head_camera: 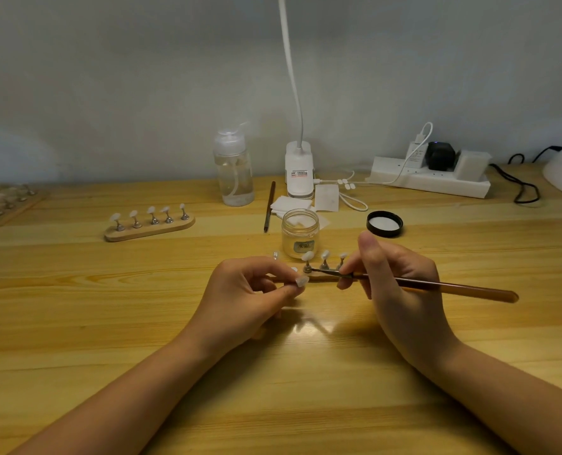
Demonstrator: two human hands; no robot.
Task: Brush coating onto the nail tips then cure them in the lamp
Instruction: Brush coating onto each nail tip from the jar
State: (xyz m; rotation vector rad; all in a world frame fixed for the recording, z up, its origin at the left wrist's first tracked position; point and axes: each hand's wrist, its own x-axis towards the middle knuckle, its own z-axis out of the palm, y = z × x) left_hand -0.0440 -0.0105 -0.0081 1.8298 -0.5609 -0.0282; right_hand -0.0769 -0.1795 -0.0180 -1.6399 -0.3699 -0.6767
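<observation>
- Fingers (274, 284) of the left hand (240, 300) curl in and pinch a nail tip (302, 280) on its small stand, low over the table (76, 323).
- Far left, a wooden tray (8, 205) holds more tips; nearer the middle, a wooden holder (148, 229) carries five tips upright.
- Behind, a clear pump bottle (234, 169) stands near the wall, with a spare brush (269, 206) lying just right of it.
- An open jar (300, 233) sits just behind the hands, white pads (289, 203) behind it, and a clip lamp (299, 169) at the wall.
- Three more tips (325, 256) stand on a strip between the jar and the hands.
- Black lid (384, 223) lies upturned right of the jar.
- Right hand (394, 284) grips a brush (437, 285), bristle end pointing left, close to the pinched tip.
- A power strip (437, 182) lies at the back right.
</observation>
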